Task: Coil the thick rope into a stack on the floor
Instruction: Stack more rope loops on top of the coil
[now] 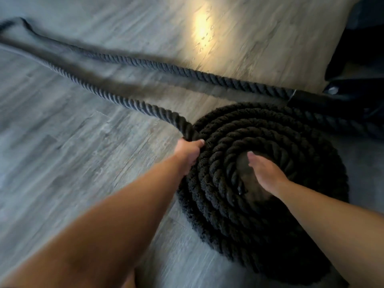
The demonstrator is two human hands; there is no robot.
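Note:
A thick black twisted rope (128, 102) runs across the wooden floor from the far left toward me. Part of it lies wound in a round coil (276, 142) of several rings at the centre right. My left hand (190, 150) is shut on the rope where the loose length meets the coil's left edge. My right hand (264, 173) rests flat over the coil's middle, fingers straight and together, holding nothing. A second stretch of rope (207, 74) runs behind the coil to a smooth black end sleeve (307, 96).
Grey wood-look floor (72, 163) spreads to the left and front. A dark object (357, 59) stands at the right edge behind the coil. A bright patch of light (202, 28) lies on the floor at the back.

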